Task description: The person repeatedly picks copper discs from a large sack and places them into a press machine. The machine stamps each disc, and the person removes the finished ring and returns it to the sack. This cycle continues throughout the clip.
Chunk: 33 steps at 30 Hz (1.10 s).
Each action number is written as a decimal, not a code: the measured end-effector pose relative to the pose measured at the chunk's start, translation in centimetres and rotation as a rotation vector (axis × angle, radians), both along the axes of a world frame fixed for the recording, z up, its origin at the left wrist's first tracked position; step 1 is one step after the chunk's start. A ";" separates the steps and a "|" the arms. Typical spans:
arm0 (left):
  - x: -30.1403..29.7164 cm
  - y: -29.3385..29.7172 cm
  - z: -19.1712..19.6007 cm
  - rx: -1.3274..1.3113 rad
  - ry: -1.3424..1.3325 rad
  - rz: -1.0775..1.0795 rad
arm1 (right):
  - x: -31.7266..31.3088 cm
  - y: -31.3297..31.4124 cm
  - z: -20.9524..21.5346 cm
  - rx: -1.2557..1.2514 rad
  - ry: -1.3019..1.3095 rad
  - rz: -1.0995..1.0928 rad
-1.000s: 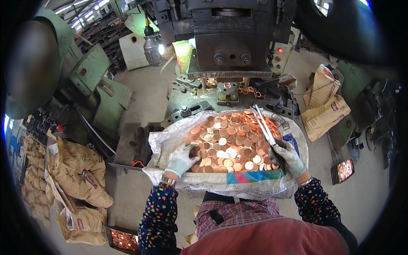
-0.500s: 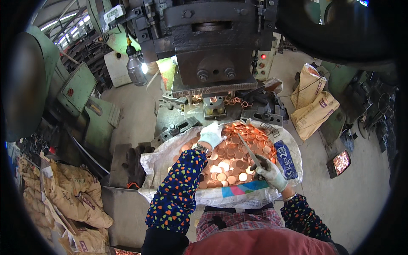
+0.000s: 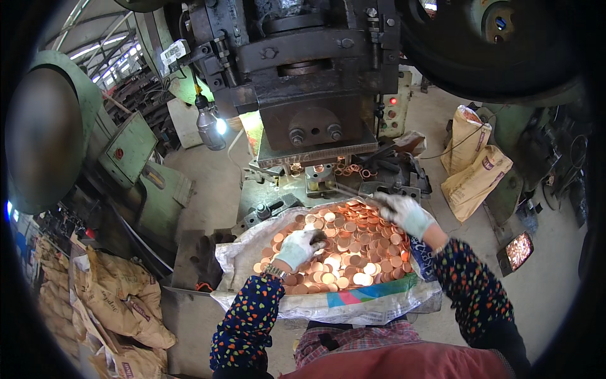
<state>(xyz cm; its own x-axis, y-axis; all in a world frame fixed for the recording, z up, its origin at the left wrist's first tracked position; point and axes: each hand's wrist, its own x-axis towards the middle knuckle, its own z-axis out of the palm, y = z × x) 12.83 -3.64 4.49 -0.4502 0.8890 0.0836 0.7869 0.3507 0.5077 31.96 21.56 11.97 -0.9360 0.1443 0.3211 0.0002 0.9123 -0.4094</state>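
Observation:
A large white woven sack (image 3: 237, 262) lies spread in front of me, piled with round copper discs (image 3: 353, 259). My left hand (image 3: 300, 248), in a white glove, is over the left part of the pile with its fingers curled together. What its fingertips hold, if anything, I cannot make out. My right hand (image 3: 404, 213), also gloved, is closed on a long thin metal tool (image 3: 348, 190), which looks like tweezers. Its tip reaches left to the small metal die block (image 3: 320, 179) under the press ram (image 3: 315, 129). The tip is blurred, so contact is unclear.
Copper rings (image 3: 353, 170) lie behind the die. Bolted clamps (image 3: 268, 211) flank it. A lit work lamp (image 3: 211, 126) hangs at left. Paper sacks (image 3: 476, 180) stand at right, and more brown sacks (image 3: 120, 297) at lower left. A dark flywheel (image 3: 486, 57) overhangs upper right.
My right hand has moved forward from the pile's near right edge, swinging the tool toward the die. My left hand has drawn back from near the die onto the discs. The view has shifted slightly.

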 end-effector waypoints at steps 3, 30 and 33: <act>-0.6 -0.7 0.7 0.145 0.076 -0.005 | -5.3 2.2 0.4 0.389 -0.152 -0.167; -12.5 14.6 -0.8 0.358 0.234 0.503 | -7.7 5.7 -4.0 0.256 -0.108 -0.114; -12.2 14.2 -0.7 0.441 0.415 0.442 | -8.8 5.7 -4.3 0.456 -0.047 -0.017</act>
<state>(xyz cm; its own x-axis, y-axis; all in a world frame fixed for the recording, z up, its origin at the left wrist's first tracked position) 0.64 10.58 3.76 -0.6116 0.4770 0.6311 0.7771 0.5117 0.3664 23.17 27.26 7.71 -0.9498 0.0133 0.3126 0.0255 0.9991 0.0349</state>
